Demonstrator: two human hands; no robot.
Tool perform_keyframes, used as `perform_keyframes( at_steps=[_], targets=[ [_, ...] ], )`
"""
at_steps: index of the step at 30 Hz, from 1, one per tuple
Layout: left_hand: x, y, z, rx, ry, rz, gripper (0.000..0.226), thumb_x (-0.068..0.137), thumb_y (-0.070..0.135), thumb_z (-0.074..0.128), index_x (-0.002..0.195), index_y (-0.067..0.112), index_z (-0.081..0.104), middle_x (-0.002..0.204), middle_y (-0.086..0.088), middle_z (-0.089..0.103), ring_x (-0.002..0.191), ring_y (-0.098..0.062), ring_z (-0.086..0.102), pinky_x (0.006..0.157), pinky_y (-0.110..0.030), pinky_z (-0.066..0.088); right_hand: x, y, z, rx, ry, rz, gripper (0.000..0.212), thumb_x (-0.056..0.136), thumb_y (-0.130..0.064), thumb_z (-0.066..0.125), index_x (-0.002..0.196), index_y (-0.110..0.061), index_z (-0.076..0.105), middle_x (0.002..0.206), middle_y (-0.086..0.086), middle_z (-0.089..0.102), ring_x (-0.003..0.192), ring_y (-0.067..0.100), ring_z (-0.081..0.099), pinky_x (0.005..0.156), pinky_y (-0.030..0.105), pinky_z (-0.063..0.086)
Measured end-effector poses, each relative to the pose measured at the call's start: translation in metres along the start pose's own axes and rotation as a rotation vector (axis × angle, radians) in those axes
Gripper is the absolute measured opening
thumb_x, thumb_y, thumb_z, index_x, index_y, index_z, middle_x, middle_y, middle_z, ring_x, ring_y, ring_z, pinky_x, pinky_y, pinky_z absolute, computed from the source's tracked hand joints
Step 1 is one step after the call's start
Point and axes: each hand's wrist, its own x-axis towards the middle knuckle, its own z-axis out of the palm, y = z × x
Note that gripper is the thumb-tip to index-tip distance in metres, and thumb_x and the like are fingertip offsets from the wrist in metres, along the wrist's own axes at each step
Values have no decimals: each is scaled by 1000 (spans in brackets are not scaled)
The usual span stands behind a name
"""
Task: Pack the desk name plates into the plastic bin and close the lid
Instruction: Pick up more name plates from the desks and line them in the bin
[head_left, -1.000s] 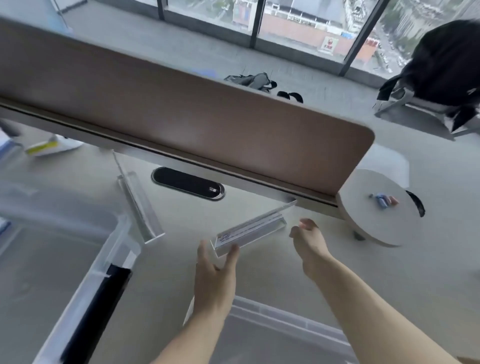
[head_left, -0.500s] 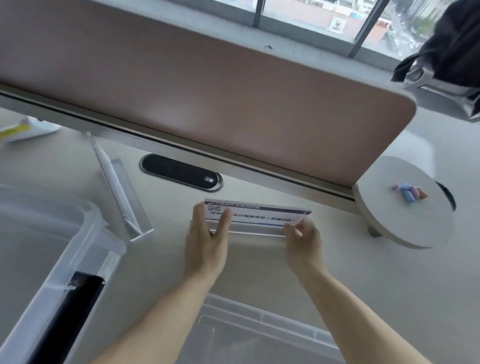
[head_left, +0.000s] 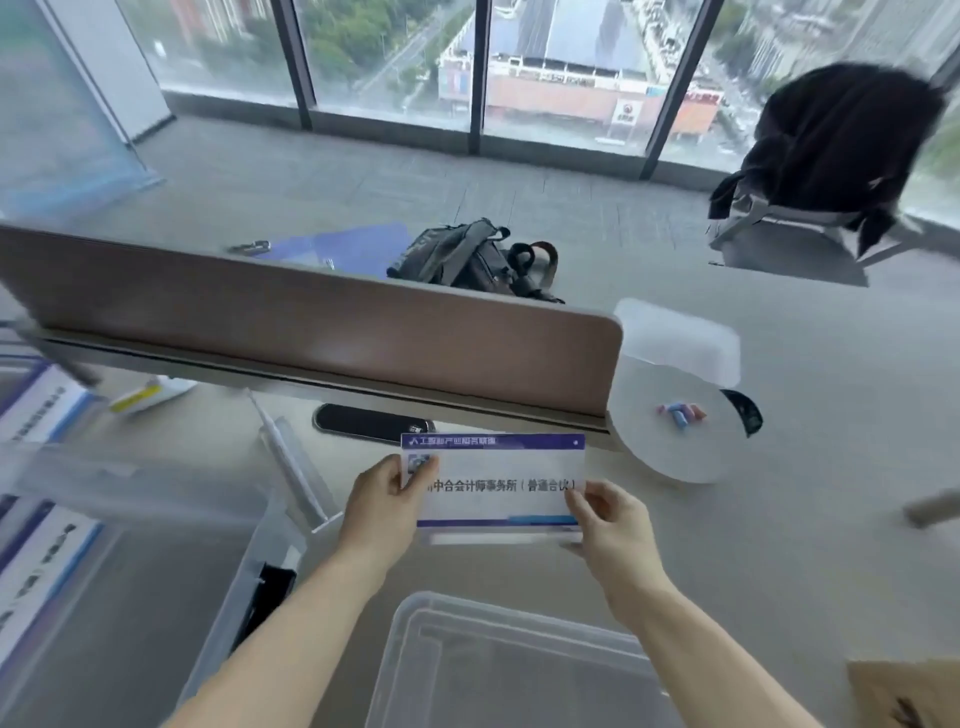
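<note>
Item: clear acrylic desk name plate with a white card insert banded in purple and printed with dark characters (head_left: 496, 483), centre of frame, held upright above the pale grey desk (head_left: 779, 545), printed face toward the camera. Left hand (head_left: 382, 512): gripping the plate's left edge, thumb over the front of the card near its upper left corner. Right hand (head_left: 613, 525): pinching the plate's lower right corner, fingertips on the card. The plate spans the gap between both hands. Clear plastic lid or shallow tray (head_left: 519, 670): bottom centre, lying flat on the desk, just below and nearer than the held plate. Large clear plastic bin with a black latch (head_left: 156, 571): left of frame, open, beside the left forearm; purple-and-white cards show at its far left side. Second clear acrylic name plate (head_left: 296, 467): lying tilted on the desk between the bin and the left hand. Brown desk divider panel (head_left: 311, 317): across the middle, behind the held plate. Round white side table (head_left: 675, 421): right of the divider, carrying small coloured pieces.
</note>
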Motion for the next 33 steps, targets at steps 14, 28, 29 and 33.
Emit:
perform_keyframes(
  at_steps=[14,28,29,33],
  targets=[
    [-111,94,-254,476,-340,331,27,84,17,81,110,22,78,114,11,77,111,-7,71,101,-36,54,-195,-209,87,-676,-229,-1075,10,97,-23,57,99,-22,67,92,-9,66,83,16,61,71,36,52],
    [-38,21,-438,257,-381,312,25,91,30,74,111,17,79,113,-11,78,106,-34,73,98,-58,53,-233,-176,320,14,-72,-542,79,88,-22,73,152,-23,27,150,-13,30,133,5,44,94,24,56],
    [-35,13,-441,266,-389,284,27,89,36,75,112,21,79,113,-10,78,108,-36,72,98,-57,53,-235,-166,331,68,-65,-447,74,89,-24,71,151,-22,30,146,-10,37,127,5,50,90,20,56],
    [-29,-15,-442,353,-397,173,17,90,34,74,104,26,80,91,5,81,82,-15,77,83,-36,60,-229,-115,368,57,-111,-196,36,94,-28,65,128,-23,54,114,-10,68,103,8,67,91,44,59]
  ],
)
